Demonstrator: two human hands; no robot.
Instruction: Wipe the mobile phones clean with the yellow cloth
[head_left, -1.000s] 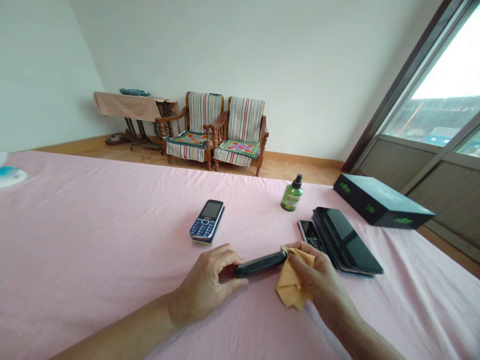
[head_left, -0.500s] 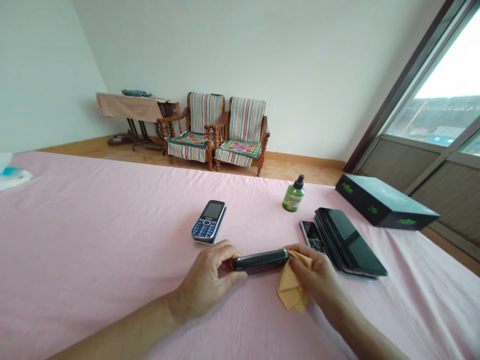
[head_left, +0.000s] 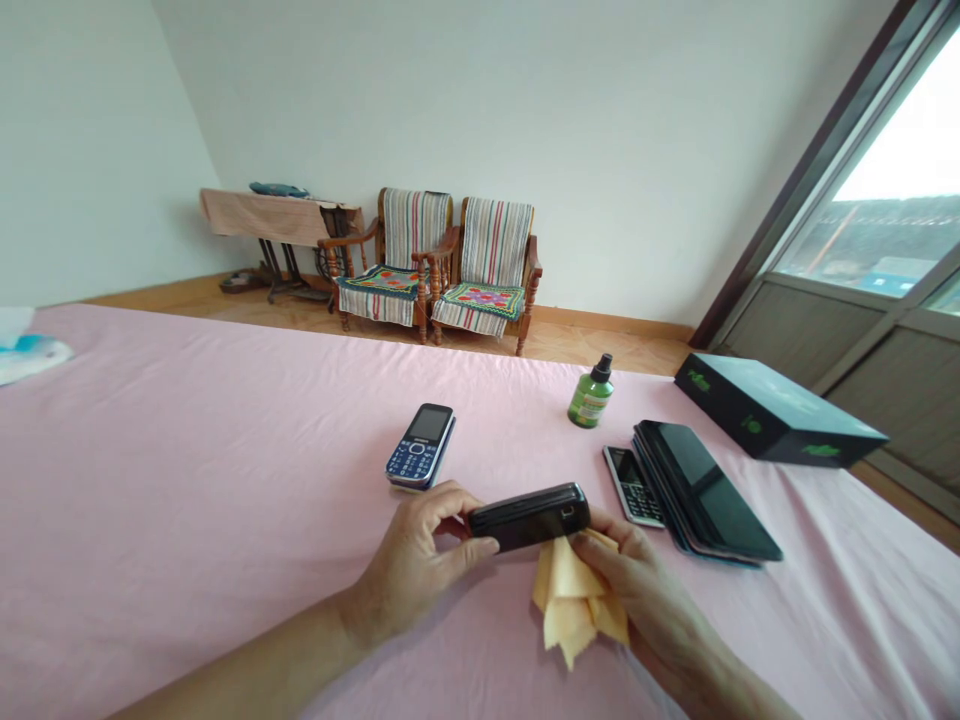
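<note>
A dark mobile phone (head_left: 529, 516) is held above the pink cloth, its edge and part of its dark face turned toward me. My left hand (head_left: 420, 560) grips its left end between thumb and fingers. At the other end, my right hand (head_left: 637, 575) pinches a yellow cloth (head_left: 574, 600) with a zigzag edge that hangs below the phone. The right fingertips are partly hidden behind the phone and the cloth. Just beyond my left hand lies a blue keypad phone (head_left: 420, 447), stacked on something thin.
A silver-edged keypad phone (head_left: 634, 487) lies beside a stack of black tablets or phones (head_left: 709, 490) on the right. Behind them are a green spray bottle (head_left: 591, 393) and a black box (head_left: 780, 410). The pink sheet (head_left: 225, 430) covers the surface. Two wooden chairs (head_left: 491, 250) stand by the wall.
The phone has tilted so more of its dark face and end show. My right hand and the yellow cloth have shifted lower, the cloth now hanging more spread out beneath the phone.
</note>
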